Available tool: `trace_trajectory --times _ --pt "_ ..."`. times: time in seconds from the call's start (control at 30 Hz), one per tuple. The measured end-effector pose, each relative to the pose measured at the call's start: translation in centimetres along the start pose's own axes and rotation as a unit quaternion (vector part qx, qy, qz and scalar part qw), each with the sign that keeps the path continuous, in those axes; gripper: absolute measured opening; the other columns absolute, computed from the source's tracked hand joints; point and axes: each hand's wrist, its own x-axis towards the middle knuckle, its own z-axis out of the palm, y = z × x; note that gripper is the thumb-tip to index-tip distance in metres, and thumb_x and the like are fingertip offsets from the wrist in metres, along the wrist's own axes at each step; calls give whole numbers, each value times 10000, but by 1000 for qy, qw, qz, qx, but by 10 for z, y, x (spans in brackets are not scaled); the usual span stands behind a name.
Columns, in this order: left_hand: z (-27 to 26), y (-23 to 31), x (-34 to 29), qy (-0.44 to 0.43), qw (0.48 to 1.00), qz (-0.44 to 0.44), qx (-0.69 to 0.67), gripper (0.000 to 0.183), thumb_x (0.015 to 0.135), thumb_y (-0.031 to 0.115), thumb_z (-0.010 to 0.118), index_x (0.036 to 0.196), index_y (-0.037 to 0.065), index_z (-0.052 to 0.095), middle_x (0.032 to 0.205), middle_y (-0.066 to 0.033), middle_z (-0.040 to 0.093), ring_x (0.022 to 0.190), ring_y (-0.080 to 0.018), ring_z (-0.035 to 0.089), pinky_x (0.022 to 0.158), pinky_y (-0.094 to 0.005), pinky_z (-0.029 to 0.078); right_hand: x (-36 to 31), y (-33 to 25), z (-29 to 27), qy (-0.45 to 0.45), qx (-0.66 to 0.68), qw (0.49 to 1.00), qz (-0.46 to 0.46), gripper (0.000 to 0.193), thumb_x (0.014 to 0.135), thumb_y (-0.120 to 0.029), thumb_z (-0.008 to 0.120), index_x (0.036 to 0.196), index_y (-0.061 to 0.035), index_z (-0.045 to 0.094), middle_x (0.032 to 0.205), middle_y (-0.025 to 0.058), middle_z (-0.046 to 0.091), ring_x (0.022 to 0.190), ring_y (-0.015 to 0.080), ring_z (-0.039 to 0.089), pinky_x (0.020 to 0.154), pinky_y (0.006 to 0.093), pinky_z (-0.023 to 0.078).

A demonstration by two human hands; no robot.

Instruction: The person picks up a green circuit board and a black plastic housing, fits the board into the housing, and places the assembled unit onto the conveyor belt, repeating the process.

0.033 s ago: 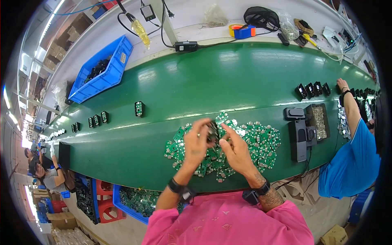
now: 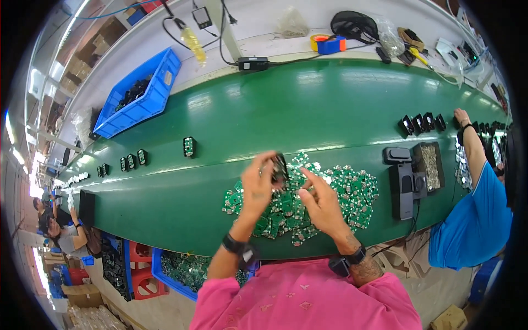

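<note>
My left hand (image 2: 258, 181) is closed around a small black plastic housing (image 2: 280, 169), tilted and a little blurred, above a heap of green circuit boards (image 2: 346, 192). Just right of it hovers my right hand (image 2: 322, 202), thumb and forefinger apart, with nothing visible between them. Its other fingers are curled and partly hidden. Farther left on the green worktable (image 2: 247, 104), a black housing with a green board in it (image 2: 189, 147) stands alone. More such filled housings (image 2: 131, 161) line up beyond it.
A blue crate of black parts (image 2: 137, 96) sits at the far left. Several black housings (image 2: 423, 123) stand at the right, near a dark electric device (image 2: 401, 187) and a tray of small metal parts (image 2: 429, 165). A co-worker in blue (image 2: 470, 214) reaches in there.
My left hand has drawn slightly left with the black housing, which has turned more upright. The gap to my right hand has widened.
</note>
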Motion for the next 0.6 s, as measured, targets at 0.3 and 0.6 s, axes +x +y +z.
trace_trajectory --times 0.3,0.6 --pt "-70 -61 115 12 990 -78 115 241 989 120 466 1181 24 573 939 -100 634 607 -188 672 437 -277 545 -19 20 -28 -4 -16 999 46 271 896 -105 640 1139 13 648 834 54 627 680 105 575 606 253 475" --pt "-90 -81 113 34 988 -81 127 366 1020 276 440 1339 118 529 1056 -146 662 480 -182 633 405 -263 510 40 17 -121 67 -293 952 -55 401 810 -207 726 1133 10 629 937 149 660 825 275 627 747 385 501"
